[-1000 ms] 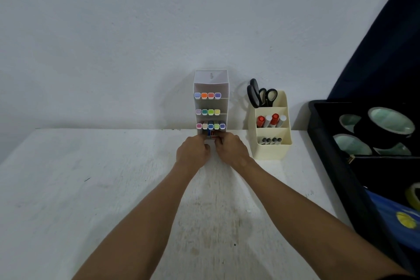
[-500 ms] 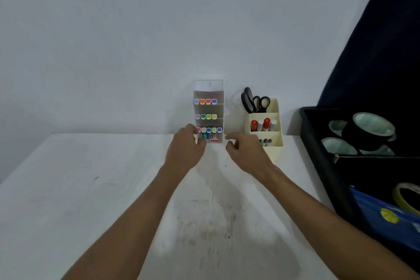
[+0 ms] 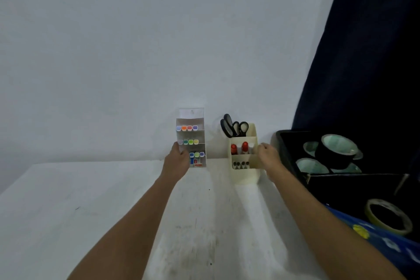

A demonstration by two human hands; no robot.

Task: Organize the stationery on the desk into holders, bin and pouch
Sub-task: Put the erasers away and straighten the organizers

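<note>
In the head view the marker rack (image 3: 191, 141) stands upright against the wall (image 3: 136, 52), its long axis vertical, the coloured marker caps (image 3: 186, 128) facing out toward the person in three tiers. The left hand (image 3: 177, 163) is at the rack's lower left edge, fingers curled against its side; it seems to be holding the rack, though blur makes the grip hard to judge. Just right of the rack stands the cream holder (image 3: 245, 157), also upright, with the scissors (image 3: 234, 127) handles-up in its back pocket, red markers (image 3: 239, 148) in the middle and dark pens (image 3: 241, 164) in front. The right hand (image 3: 267, 154) touches the holder's right wall, fingers loosely bent. Farther right of the rack, a black bin (image 3: 288, 154) with tape rolls (image 3: 336, 151) sits close beside the holder, leaving only a narrow gap for the hand. Left of the rack and in front of it the desk (image 3: 79, 200) lies bare and open. Half a second ago both hands flanked the rack; the right hand has since crossed to the holder.
</note>
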